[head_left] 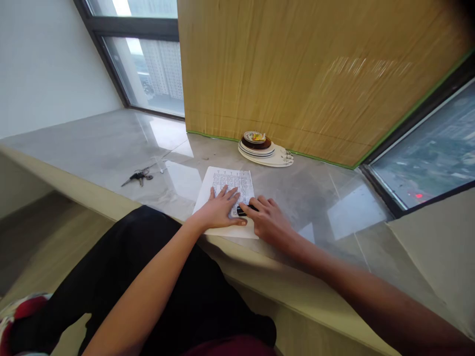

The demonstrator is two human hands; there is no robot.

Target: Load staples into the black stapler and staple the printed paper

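Observation:
A printed sheet of paper (230, 177) lies on the grey marble-look ledge, close to its front edge. My left hand (218, 210) is flat on the paper, fingers spread, holding nothing. Just right of it, my right hand (270, 220) has its fingers closed around a small black object (243, 211), with the index finger stretched along it. That object rests on or right over the paper's right part, near my left thumb. Most of it is hidden under my right hand, so its kind cannot be made out.
A bunch of keys (139, 175) lies left on the ledge (304, 193). A stack of plates (256, 148) stands at the back, against the wood-coloured panel (274, 74). Windows flank the panel. My black-clad leg (148, 247) is below the ledge's front edge.

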